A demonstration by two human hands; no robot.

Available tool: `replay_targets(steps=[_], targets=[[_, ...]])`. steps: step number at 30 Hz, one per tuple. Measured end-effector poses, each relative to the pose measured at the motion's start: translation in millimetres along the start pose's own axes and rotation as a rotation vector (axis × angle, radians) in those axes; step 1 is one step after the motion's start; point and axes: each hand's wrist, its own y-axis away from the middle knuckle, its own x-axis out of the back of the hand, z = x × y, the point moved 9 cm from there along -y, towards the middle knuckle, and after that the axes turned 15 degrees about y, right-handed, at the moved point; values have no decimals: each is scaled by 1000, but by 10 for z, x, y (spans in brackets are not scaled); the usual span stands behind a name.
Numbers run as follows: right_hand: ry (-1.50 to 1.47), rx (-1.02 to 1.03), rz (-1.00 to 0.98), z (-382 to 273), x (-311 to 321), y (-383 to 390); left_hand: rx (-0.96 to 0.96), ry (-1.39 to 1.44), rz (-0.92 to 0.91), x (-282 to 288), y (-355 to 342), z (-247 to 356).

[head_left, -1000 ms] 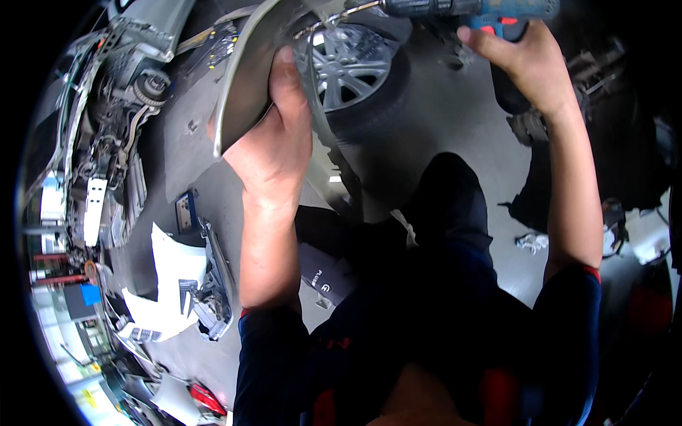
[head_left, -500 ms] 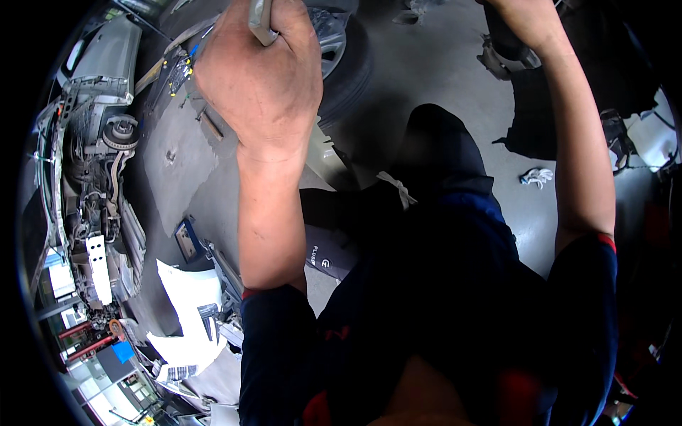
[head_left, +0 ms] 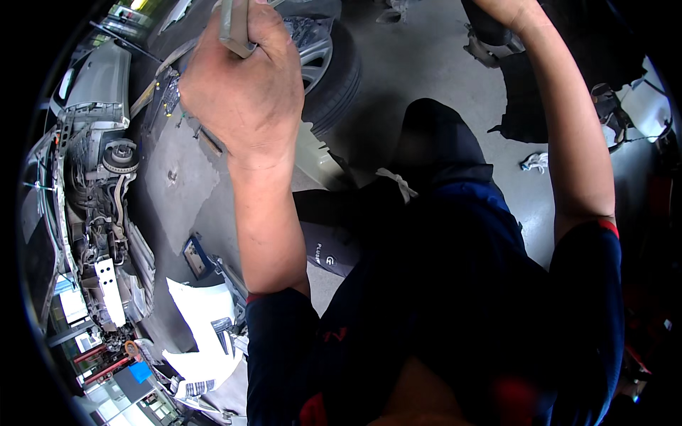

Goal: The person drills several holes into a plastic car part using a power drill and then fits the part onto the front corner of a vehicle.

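At the upper left, my left hand [head_left: 249, 92] is closed in a fist around a flat grey metal bar [head_left: 236, 32]. The squared end of this bar sticks out by the thumb, and its other end runs past the top edge. My right hand [head_left: 508, 13] is at the top right, partly cut off by the frame. A dark rounded thing [head_left: 486, 27] shows right against it. The right fingers are out of sight, so whether they grip it does not show.
A wheel with a tire [head_left: 344, 78] lies beyond my left wrist. Along the left stands a stripped car body [head_left: 114, 213] with its brake disc exposed. White body panels [head_left: 195, 312] and a blue-framed piece [head_left: 195, 255] are on the floor. A glove [head_left: 534, 163] lies under my right arm.
Both hands have shifted slightly to the left, the left one with the metal bar still in its grip. The view has also turned a little.
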Motion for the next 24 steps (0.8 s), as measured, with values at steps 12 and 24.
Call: replay_targets(steps=[12, 24], targets=[[-57, 8, -31, -44, -77, -66, -266, -208, -123, -66, -56, 159], [44, 37, -37, -121, -29, -135, -304, -254, -196, -89, -43, 167]])
